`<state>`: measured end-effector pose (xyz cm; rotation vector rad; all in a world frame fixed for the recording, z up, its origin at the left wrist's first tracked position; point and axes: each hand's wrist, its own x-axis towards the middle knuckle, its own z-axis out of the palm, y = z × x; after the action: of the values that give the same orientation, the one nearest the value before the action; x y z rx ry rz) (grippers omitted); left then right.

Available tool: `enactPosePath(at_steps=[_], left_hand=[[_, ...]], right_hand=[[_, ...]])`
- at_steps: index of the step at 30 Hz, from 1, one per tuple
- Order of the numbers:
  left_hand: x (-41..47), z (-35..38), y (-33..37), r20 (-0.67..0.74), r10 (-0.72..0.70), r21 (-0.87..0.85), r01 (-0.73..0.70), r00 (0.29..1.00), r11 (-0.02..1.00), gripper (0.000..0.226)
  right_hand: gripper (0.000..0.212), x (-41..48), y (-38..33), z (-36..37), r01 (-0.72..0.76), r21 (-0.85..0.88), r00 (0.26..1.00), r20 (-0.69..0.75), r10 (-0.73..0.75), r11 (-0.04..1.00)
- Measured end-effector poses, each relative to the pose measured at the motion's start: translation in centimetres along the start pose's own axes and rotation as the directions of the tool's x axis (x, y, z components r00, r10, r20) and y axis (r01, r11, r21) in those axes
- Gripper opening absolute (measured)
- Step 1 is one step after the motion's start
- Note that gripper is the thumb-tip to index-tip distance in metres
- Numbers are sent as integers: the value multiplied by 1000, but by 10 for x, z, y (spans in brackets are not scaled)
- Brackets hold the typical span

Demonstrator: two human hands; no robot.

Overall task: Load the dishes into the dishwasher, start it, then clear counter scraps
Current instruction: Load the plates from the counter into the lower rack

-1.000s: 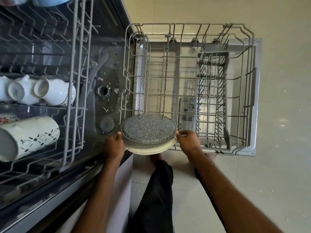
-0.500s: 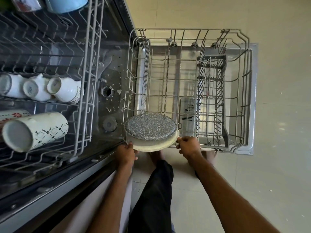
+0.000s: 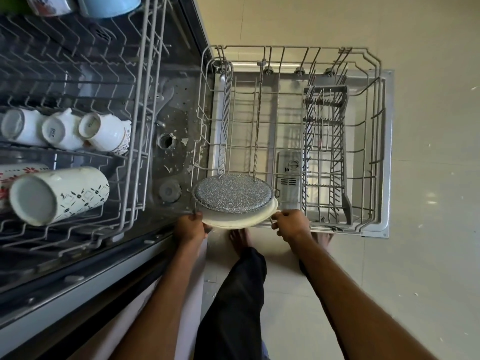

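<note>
A speckled grey dish point(image 3: 231, 194) leans against a cream plate point(image 3: 241, 219) at the near left corner of the pulled-out lower rack point(image 3: 374, 120). My left hand point(image 3: 191, 227) grips the plate's left edge. At the plate's right edge, my right hand point(image 3: 291, 224) pinches the rim. Both dishes stand tilted among the rack's tines. The rack sits over the open dishwasher door point(image 3: 387, 152).
The upper rack point(image 3: 140, 100) at left holds white cups point(image 3: 65, 128), a patterned mug point(image 3: 57, 194) and a blue bowl point(image 3: 109, 5). A grey cutlery basket point(image 3: 327, 152) stands in the lower rack's right half. Food scraps dot the tub floor point(image 3: 179, 152). My bare feet point(image 3: 240, 237) stand below the rack.
My left hand slid from the dish's side down to the plate's lower left edge. The dishes settled slightly deeper into the rack's corner. My head moved back a little.
</note>
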<state>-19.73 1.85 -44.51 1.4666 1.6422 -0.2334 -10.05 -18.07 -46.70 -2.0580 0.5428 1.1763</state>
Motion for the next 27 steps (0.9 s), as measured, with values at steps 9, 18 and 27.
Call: enactPosePath(at_steps=[9,18,27], left_hand=[[-2,6,-8,37,-12,-52,14,999,999,23],[-5,2,-5,89,-106,-127,117,990,985,33],[-10,-8,-17,100,-140,-109,150,985,983,44]], right_hand=[[27,5,2,6,53,-39,999,1,-53,998],[33,4,-2,6,40,-53,999,7,-40,998],[46,-7,-2,1,-3,6,1000,-11,3,1000]])
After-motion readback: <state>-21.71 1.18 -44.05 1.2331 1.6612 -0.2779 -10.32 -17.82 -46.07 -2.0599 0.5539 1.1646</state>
